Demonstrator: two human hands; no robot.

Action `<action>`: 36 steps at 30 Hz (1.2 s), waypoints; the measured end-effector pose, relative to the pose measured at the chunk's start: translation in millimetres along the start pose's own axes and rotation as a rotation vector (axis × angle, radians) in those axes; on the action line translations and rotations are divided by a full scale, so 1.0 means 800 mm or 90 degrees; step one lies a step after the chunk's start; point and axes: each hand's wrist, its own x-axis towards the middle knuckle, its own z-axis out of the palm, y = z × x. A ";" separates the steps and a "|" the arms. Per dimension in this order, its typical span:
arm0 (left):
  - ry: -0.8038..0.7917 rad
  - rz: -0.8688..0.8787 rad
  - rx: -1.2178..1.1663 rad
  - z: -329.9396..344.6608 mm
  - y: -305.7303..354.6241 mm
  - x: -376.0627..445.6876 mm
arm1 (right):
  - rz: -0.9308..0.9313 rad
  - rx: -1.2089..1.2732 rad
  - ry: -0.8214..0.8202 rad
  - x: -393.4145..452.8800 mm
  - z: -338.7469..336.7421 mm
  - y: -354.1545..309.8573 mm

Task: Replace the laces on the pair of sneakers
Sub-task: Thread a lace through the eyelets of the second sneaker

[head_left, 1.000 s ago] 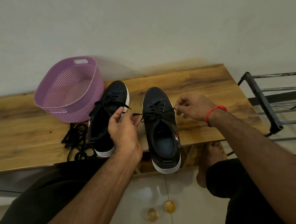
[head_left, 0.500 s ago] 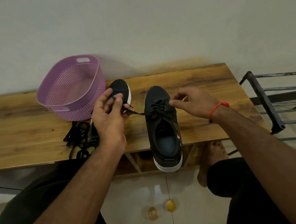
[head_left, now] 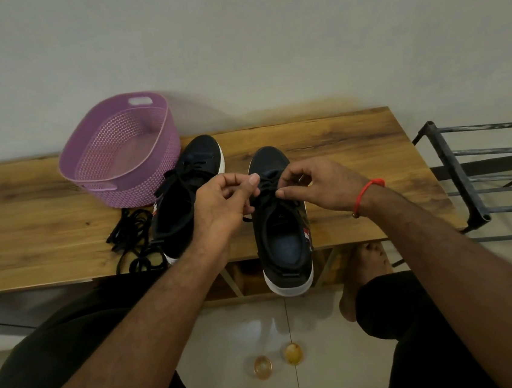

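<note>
hands, left (head_left: 224, 202) and right (head_left: 314, 186), pinch the lace (head_left: 267, 189) over the unbranded black sneaker (head_left: 281, 222).

Left sneaker (head_left: 186, 201) heel behind left forearm (head_left: 153, 315)

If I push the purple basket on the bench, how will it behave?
The purple basket looks like thin perforated plastic and seems empty, so probably light and easy to slide on the smooth wooden bench. Its wide base suggests sliding rather than tipping. It stands right beside a sneaker, which it may nudge.
</note>
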 end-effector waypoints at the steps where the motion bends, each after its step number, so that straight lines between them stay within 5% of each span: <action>1: 0.000 -0.004 0.000 0.000 -0.001 0.000 | 0.000 0.004 -0.001 0.000 0.001 0.000; 8: -0.052 0.044 0.073 -0.002 -0.001 -0.002 | 0.010 0.057 -0.009 0.002 0.000 0.001; 16: -0.032 0.169 0.384 0.010 -0.008 -0.004 | 0.039 0.108 0.001 0.003 0.001 0.004; 28: -0.002 0.186 0.533 0.021 -0.015 0.000 | 0.062 0.179 -0.016 0.004 0.000 0.007; 36: -0.002 0.180 0.492 0.016 -0.013 0.005 | 0.062 0.136 -0.036 0.005 0.001 0.007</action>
